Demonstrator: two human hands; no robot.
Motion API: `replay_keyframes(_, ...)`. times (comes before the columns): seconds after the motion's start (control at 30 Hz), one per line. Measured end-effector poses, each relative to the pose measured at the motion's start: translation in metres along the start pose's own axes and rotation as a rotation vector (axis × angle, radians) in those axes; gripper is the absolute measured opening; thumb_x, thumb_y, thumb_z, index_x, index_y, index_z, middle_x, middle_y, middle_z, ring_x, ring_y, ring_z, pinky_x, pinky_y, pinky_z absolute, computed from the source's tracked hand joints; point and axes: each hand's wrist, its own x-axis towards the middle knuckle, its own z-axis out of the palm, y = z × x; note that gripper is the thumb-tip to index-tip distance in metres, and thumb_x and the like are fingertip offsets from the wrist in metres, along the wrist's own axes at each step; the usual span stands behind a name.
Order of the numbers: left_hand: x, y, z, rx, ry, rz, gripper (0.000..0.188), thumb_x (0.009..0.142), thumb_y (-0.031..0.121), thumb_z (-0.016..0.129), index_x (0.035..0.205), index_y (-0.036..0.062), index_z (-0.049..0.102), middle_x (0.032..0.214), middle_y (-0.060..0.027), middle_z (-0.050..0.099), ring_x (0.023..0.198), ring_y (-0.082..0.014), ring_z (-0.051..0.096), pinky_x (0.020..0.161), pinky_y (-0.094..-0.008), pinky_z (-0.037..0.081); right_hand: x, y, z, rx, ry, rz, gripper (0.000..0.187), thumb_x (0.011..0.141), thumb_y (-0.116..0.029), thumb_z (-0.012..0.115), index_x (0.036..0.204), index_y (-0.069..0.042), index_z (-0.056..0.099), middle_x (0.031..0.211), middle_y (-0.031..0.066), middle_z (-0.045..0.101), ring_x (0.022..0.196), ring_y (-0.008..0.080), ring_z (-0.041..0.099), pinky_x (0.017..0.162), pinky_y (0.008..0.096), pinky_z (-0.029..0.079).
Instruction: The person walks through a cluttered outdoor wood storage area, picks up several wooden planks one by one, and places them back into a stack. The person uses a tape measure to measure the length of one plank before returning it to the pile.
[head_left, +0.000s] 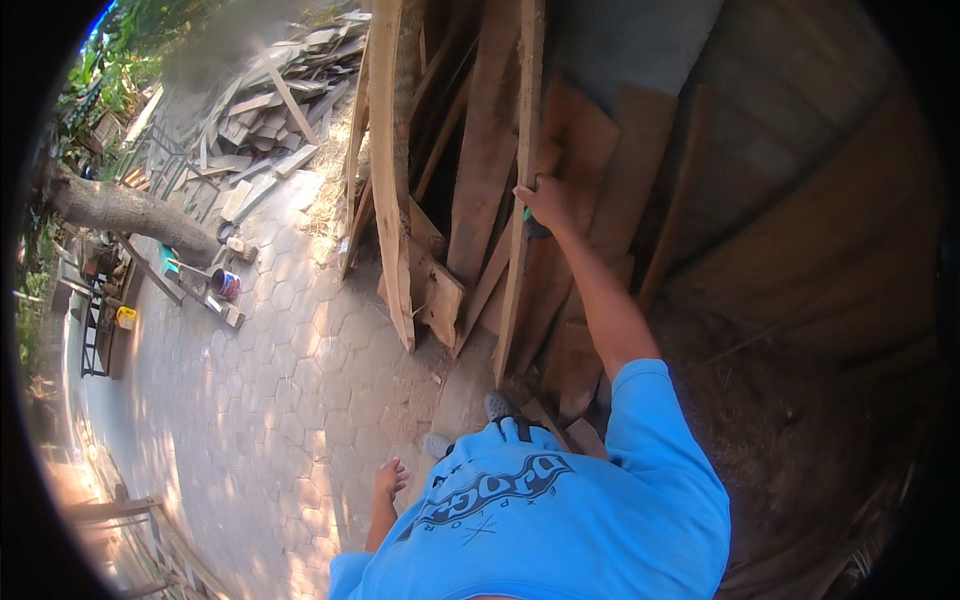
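My right hand (pixel 545 203) reaches forward and grips a long narrow wooden plank (pixel 522 150) that leans upright among several boards against a wall. The plank's lower end rests on the ground near my feet (pixel 497 404). My left hand (pixel 390 478) hangs loose at my side over the paving, holding nothing, fingers slightly curled. My blue shirt (pixel 560 510) fills the lower part of the view.
More planks (pixel 392 170) lean to the left of the one held. A heap of scrap wood (pixel 270 100) lies far left, beside a tree trunk (pixel 110 208) and a paint can (pixel 225 284). Grey hexagonal paving (pixel 260 400) spreads left; bare dirt (pixel 790 420) lies right.
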Motion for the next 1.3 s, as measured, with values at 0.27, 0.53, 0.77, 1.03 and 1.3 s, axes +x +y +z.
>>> replay_keyframes(0.27, 0.0, -0.003, 0.018, -0.017, -0.013, -0.008, 0.051, 0.09, 0.041, 0.055, 0.127, 0.007, 0.05, 0.118, -0.0133, 0.06, 0.093, -0.0241, 0.064, 0.066, -0.036, 0.049, 0.012, 0.0, 0.009, 0.039, -0.13, 0.041, 0.044, 0.075, -0.043, 0.069, 0.086, -0.001, 0.067, 0.088, 0.0209, 0.067, 0.084, 0.0322, 0.066, 0.072, 0.0413, 0.051)
replay_keyframes(0.53, -0.013, -0.014, 0.024, -0.064, 0.039, -0.006, 0.049, 0.089, 0.042, 0.058, 0.122, 0.0064, 0.054, 0.106, -0.0091, 0.063, 0.086, -0.0221, 0.064, 0.064, -0.0349, 0.048, 0.017, -0.013, 0.03, 0.054, -0.146, 0.068, 0.05, 0.073, -0.047, 0.069, 0.091, -0.001, 0.068, 0.091, 0.0206, 0.067, 0.089, 0.0332, 0.066, 0.077, 0.0415, 0.05)
replay_keyframes(0.77, -0.018, -0.027, 0.025, -0.102, 0.04, -0.041, 0.05, 0.091, 0.042, 0.054, 0.127, 0.0081, 0.05, 0.119, -0.0128, 0.058, 0.097, -0.026, 0.062, 0.076, -0.0405, 0.048, 0.014, -0.033, 0.036, -0.01, -0.084, 0.058, 0.051, 0.073, -0.049, 0.069, 0.09, 0.0, 0.068, 0.089, 0.0218, 0.066, 0.088, 0.0353, 0.065, 0.077, 0.0423, 0.049)
replay_keyframes(1.03, -0.019, -0.041, 0.032, -0.131, 0.062, -0.046, 0.047, 0.089, 0.041, 0.057, 0.122, 0.0071, 0.053, 0.108, -0.0097, 0.061, 0.093, -0.0235, 0.063, 0.07, -0.0377, 0.047, 0.013, -0.028, 0.039, -0.003, -0.068, 0.043, 0.054, 0.073, -0.051, 0.069, 0.086, 0.001, 0.067, 0.088, 0.0226, 0.066, 0.088, 0.0372, 0.064, 0.077, 0.0428, 0.049)
replay_keyframes(1.3, -0.021, -0.037, 0.035, -0.122, 0.066, -0.01, 0.049, 0.09, 0.043, 0.055, 0.123, 0.0077, 0.053, 0.114, -0.0094, 0.06, 0.095, -0.0222, 0.062, 0.076, -0.0388, 0.048, 0.024, -0.007, 0.042, 0.107, -0.077, -0.125, 0.057, 0.071, -0.05, 0.07, 0.089, 0.004, 0.067, 0.086, 0.0244, 0.066, 0.086, 0.0374, 0.064, 0.076, 0.0405, 0.048)
